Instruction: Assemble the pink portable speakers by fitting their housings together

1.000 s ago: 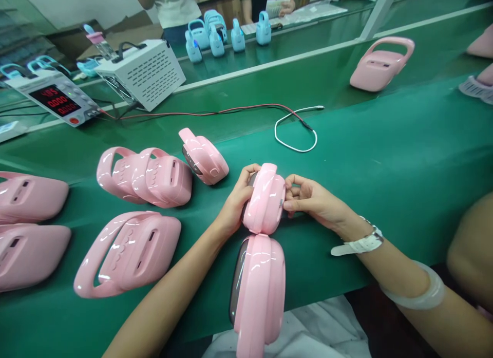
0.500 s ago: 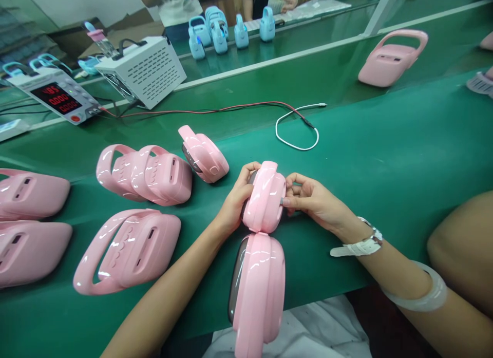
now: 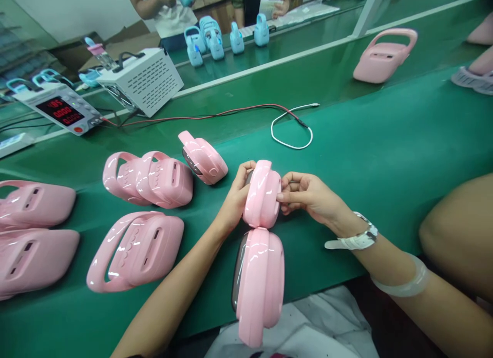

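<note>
A glossy pink handled device stands on edge on the green belt. My left hand grips its left side, fingers curled over the top edge. On the device's right side my right hand pinches with thumb and fingers together; what they press is too small to make out. A second pink device lies on edge just in front of it, at the belt's near edge.
More pink devices lie to the left; another stands far right. A white cable loop, a white box and a meter sit behind. Blue devices and other people are beyond.
The held device and both hands have stayed together with only a slight shift; my right fingers moved a little closer onto its side. The view shifted slightly.
</note>
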### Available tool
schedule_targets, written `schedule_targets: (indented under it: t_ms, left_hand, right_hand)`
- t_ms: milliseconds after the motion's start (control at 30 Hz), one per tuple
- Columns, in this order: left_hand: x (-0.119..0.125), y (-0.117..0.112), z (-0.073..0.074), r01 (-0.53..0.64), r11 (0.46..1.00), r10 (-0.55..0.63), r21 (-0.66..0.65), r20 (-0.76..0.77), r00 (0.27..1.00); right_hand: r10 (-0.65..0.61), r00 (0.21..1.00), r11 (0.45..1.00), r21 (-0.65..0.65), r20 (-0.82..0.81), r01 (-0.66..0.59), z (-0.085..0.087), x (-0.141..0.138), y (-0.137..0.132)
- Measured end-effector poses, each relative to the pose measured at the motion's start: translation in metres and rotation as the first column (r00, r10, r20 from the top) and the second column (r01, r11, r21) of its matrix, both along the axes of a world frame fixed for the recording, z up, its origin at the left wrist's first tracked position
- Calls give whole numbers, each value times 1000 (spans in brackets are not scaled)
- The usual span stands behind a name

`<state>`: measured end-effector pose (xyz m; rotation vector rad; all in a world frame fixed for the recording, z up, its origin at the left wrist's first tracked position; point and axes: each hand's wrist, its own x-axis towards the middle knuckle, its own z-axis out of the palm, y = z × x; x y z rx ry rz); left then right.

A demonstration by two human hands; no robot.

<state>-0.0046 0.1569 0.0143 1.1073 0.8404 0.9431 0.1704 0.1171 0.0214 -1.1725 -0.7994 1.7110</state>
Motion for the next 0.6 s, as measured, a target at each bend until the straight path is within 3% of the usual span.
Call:
schedule_targets:
  t_ms: [300, 433, 600]
  left_hand:
    - [-2, 4, 2, 2, 997, -5, 72, 33, 999]
    - [0, 2, 2, -27, 998, 24, 60, 47, 999]
    - [1, 3, 0, -23, 996, 20, 82, 36, 999]
  right_hand:
    - [-88, 995, 996, 26, 36, 87, -5, -1, -7]
    - [-116, 991, 987, 123, 73, 107, -3, 0, -38]
    - [-49, 997, 970, 240, 67, 32, -8, -5, -87]
